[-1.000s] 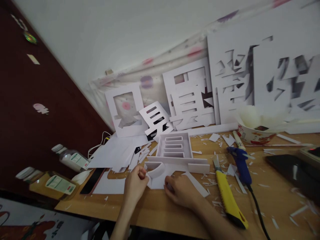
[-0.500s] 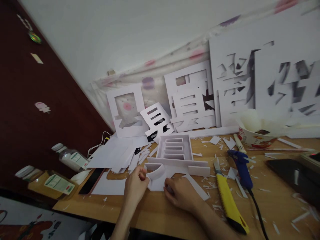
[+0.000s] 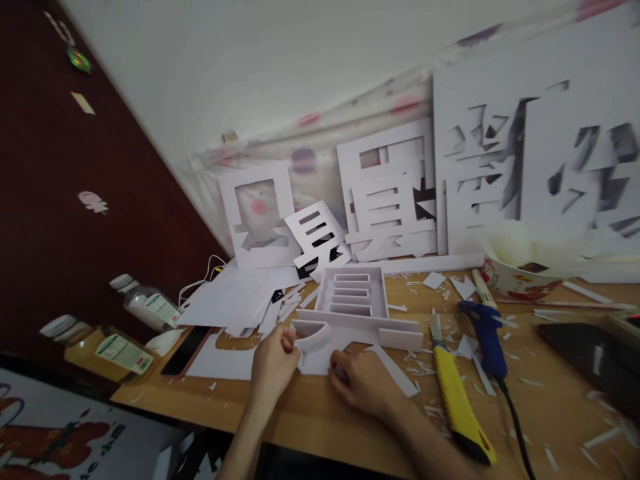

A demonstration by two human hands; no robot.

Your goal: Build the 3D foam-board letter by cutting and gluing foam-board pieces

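Observation:
A white foam-board character (image 3: 353, 325) with raised walls lies on the desk in front of me. Its upper part is a box with several slots, and a curved white strip (image 3: 314, 339) stands upright at its lower left. My left hand (image 3: 274, 360) is closed, thumb and fingertips pinched at the left end of that strip. Beside the character's lower edge, my right hand (image 3: 364, 381) rests with curled fingers; whatever they grip, if anything, is hidden. A flat white offcut (image 3: 395, 373) lies just right of this hand.
A yellow utility knife (image 3: 457, 400) and a blue glue gun (image 3: 487, 337) lie on the right among scraps. Two bottles (image 3: 100, 350) and a phone (image 3: 186, 352) are at left. Cut-out boards (image 3: 475, 220) lean against the wall, near a paper bowl (image 3: 520, 277).
The view has shifted slightly, so the scene sits a little farther right. Both hands keep nearly the same pose at the character, and nothing is visibly let go.

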